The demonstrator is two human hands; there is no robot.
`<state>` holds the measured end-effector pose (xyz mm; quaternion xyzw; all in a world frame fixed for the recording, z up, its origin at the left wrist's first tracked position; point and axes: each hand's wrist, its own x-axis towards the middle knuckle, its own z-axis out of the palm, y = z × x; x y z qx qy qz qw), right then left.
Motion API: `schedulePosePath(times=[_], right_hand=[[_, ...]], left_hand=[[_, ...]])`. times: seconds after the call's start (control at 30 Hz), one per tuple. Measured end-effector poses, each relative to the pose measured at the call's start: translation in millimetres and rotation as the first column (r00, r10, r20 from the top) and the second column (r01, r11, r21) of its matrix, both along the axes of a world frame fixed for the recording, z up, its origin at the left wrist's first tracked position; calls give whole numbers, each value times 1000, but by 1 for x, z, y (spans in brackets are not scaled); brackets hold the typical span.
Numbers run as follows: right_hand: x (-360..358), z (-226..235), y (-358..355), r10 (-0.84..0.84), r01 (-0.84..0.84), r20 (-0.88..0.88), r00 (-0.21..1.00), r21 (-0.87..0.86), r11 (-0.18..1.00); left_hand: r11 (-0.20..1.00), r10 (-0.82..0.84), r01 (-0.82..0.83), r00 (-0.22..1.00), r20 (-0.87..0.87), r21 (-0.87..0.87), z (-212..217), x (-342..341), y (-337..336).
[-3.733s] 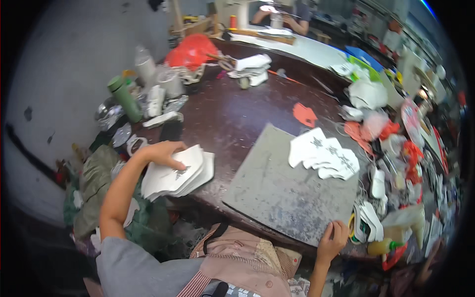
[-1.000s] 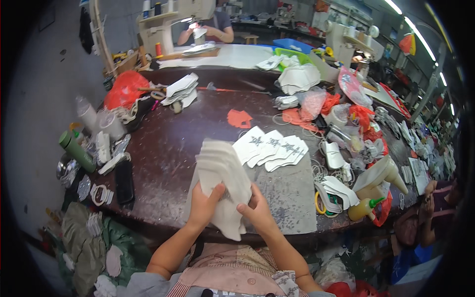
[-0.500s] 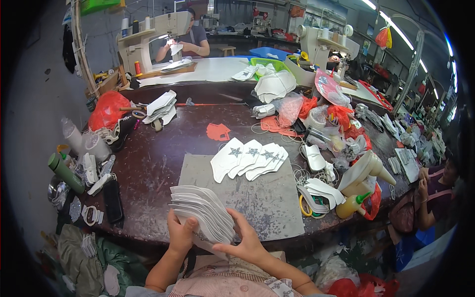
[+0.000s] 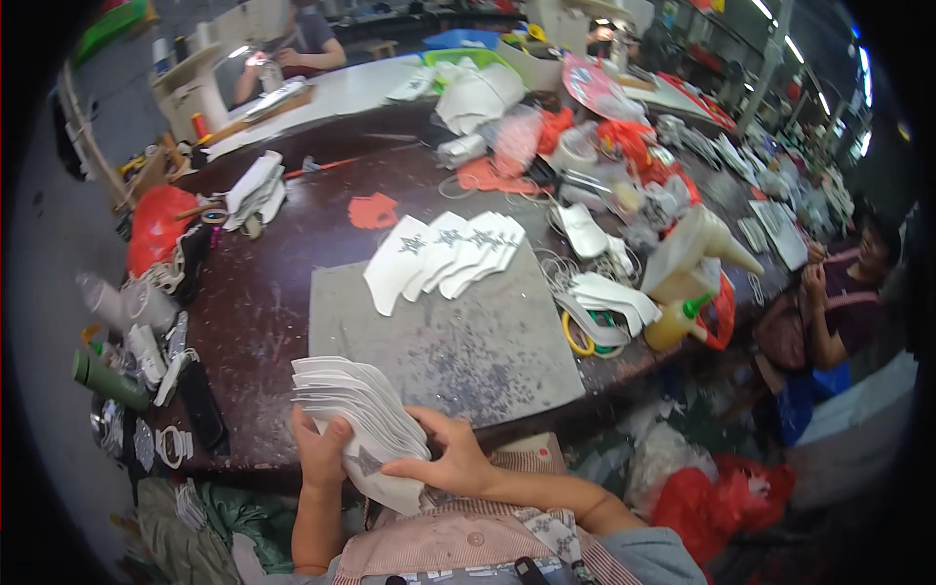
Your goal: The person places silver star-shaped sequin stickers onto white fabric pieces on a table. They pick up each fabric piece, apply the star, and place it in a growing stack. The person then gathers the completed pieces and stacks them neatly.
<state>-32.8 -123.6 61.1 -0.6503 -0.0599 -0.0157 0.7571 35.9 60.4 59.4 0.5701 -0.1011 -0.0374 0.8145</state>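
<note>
A thick fanned stack of white curved shoe-upper pieces (image 4: 375,405) is held between my two hands, over the near edge of the table. My left hand (image 4: 320,450) grips its left side, thumb across the near face. From the right, my right hand (image 4: 450,453) closes on the lower part, its thumb beside a grey star on the nearest piece. Beyond them, several white pieces with grey stars (image 4: 393,265) lie overlapping in a row across the far edge of a grey mat (image 4: 439,356). An orange cut-out piece (image 4: 372,210) rests behind the row.
On the right are a yellow glue bottle with green nozzle (image 4: 671,324), a large cream squeeze bottle (image 4: 687,252) and heaped bags. A phone (image 4: 203,409), a green bottle (image 4: 109,380) and a red bag (image 4: 156,224) sit left. Other people (image 4: 312,44) work beyond and at right.
The held stack has tilted in my hands, so a grey star now shows on its near face. My view has shifted, and the table's things appear higher and further left.
</note>
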Motion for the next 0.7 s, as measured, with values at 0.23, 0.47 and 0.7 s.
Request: schedulePosePath(times=[0.23, 0.47, 0.7], right_hand=[[9, 0, -8, -6, 10, 22, 1000, -196, 980], [23, -8, -17, 25, 6, -157, 987, 195, 981], [37, -24, -5, -112, 147, -170, 979, 209, 967]], left_hand=[[959, 98, -116, 992, 80, 257, 1, 5, -17], [958, -267, 264, 963, 17, 114, -7, 8, 0], [964, -91, 124, 985, -148, 234, -37, -11, -11]])
